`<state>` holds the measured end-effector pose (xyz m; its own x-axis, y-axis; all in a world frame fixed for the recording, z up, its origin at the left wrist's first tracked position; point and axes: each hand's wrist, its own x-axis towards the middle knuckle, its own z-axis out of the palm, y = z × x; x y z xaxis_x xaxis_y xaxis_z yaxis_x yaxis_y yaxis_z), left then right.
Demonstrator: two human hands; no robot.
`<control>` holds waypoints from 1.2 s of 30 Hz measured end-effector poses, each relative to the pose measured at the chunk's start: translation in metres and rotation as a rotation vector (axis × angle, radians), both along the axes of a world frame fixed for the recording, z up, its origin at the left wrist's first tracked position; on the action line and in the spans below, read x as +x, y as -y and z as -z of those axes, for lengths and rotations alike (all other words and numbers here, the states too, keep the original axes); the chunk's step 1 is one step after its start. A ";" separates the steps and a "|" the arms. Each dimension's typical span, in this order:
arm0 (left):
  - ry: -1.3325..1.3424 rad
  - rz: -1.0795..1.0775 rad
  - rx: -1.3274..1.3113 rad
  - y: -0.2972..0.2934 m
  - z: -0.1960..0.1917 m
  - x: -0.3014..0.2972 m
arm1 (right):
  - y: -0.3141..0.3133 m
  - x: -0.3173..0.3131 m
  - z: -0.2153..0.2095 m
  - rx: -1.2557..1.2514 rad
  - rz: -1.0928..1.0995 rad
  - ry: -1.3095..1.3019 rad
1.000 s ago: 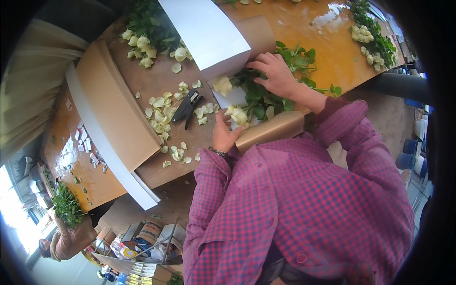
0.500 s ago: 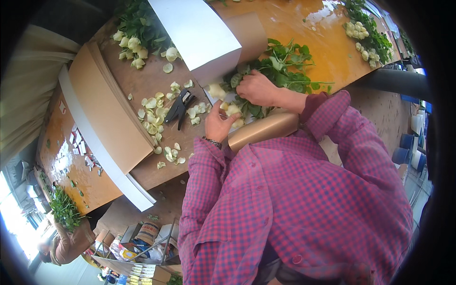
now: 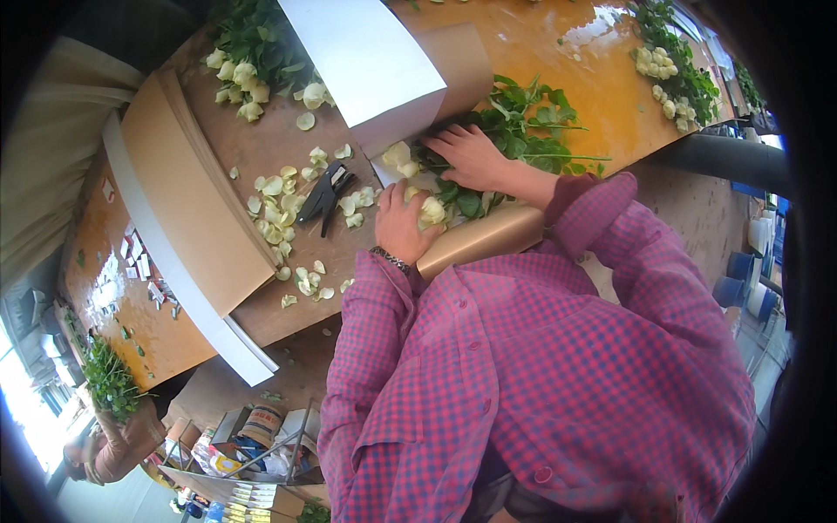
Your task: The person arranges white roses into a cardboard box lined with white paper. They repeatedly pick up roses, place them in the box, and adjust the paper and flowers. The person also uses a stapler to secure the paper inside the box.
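Observation:
Cream-white roses (image 3: 432, 210) lie on paper, between an upright sheet of white-and-brown wrapping paper (image 3: 366, 61) and a curled brown paper edge (image 3: 481, 241) close to my body. My left hand (image 3: 401, 224) rests against the rose heads from the left, thumb apart from the fingers, cupping one loosely. My right hand (image 3: 475, 160) lies with fingers spread and stretched over the leaves (image 3: 532, 126) behind the blooms; its fingertips reach beside the upright paper. The stems point right. Left of the paper lies a black stapler (image 3: 326, 197) among loose petals (image 3: 277, 209).
A stack of brown paper sheets (image 3: 193, 200) covers the table's left part. More cream roses lie at the back left (image 3: 240, 83) and far right (image 3: 656, 65). Below the left edge stands a box of odds and ends (image 3: 261, 436). Another person (image 3: 122, 444) holds greenery at lower left.
My right hand has gone from curled fingers among the leaves to lying flat and spread over them. My left hand's fingers have shifted slightly over the rose heads.

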<state>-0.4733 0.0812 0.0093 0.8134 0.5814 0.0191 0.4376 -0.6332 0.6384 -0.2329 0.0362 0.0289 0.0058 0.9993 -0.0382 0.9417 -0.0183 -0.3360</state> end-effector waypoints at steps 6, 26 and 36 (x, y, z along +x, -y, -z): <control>-0.092 0.020 -0.017 -0.004 0.001 0.005 | -0.026 0.009 0.009 -0.142 -0.127 0.154; 0.339 -0.424 -0.773 -0.020 0.007 0.021 | 0.014 0.029 -0.010 -0.258 0.046 0.034; -0.016 0.160 -0.002 -0.003 -0.021 0.008 | 0.013 0.061 -0.048 -0.049 0.194 -0.370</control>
